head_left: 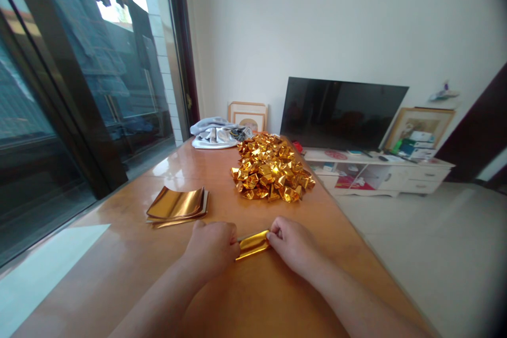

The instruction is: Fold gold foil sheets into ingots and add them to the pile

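Observation:
Between my two hands is a sheet of gold foil paper (254, 243), bent into a narrow strip with its long edges curled. My left hand (214, 245) is closed on the strip's left end, its fingertips mostly hidden behind the knuckles. At the other end my right hand (291, 243) pinches the paper between thumb and curled fingers. A stack of flat gold foil sheets (176, 204) lies beyond my left hand, slightly fanned. Past both hands rises a heap of folded gold foil pieces (273, 171).
The wooden table (245, 301) has its right edge beyond my right arm. Grey and white cloth (217, 134) lies at the far end. A pale sheet (47, 269) is at the left. A television (343, 113) stands on a white cabinet (404, 177) behind; a glass door (99, 63) is left.

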Demonstrator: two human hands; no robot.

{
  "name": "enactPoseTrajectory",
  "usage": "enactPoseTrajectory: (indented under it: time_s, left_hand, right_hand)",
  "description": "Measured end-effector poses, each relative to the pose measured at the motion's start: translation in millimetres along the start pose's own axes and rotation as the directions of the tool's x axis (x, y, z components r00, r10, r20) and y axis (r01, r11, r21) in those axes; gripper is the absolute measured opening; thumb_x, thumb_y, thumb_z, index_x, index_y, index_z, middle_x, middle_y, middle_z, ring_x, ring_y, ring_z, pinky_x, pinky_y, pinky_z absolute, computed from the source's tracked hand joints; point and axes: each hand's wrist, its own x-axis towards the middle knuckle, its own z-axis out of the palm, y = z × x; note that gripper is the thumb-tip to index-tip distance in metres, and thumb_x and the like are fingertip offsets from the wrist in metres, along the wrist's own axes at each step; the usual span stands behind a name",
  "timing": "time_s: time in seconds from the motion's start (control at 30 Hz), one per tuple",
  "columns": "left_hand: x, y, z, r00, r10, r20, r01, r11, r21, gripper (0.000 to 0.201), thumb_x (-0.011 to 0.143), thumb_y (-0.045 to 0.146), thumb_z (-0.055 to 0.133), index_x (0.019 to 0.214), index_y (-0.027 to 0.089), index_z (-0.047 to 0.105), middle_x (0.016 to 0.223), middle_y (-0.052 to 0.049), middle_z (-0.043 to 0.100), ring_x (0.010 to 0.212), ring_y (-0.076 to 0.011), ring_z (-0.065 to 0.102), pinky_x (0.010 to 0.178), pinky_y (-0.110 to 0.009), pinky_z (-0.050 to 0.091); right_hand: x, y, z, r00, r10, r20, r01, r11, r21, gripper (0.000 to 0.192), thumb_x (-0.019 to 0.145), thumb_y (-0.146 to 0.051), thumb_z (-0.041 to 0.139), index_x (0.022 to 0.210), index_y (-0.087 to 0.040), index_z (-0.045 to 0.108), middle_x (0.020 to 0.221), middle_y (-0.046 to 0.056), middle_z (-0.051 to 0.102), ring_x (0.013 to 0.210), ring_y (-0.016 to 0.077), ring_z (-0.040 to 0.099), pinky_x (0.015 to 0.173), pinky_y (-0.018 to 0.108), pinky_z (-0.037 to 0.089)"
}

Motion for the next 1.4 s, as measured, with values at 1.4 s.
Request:
enactPoseTrajectory:
  time_s: [1.4]
  left_hand:
    - [-27,23,-20.3,0.93,0.367,-0.029,-0.353,0.865,-0.356,0.033,0.088,0.015,0.041,0.104,0.022,0.069,0.105,-0.004,0.073,0.098,-0.0197,0.065,0.09,-0.03,0.048]
  right_hand:
    - [-11,-11,-13,0.988,-0.139,0.071,0.148,0.978,-0.144,0.022,0.095,-0.041,0.053,0.093,-0.028,0.071,0.09,0.0,0.066,0.076,0.0141,0.06,0.062,0.026,0.029]
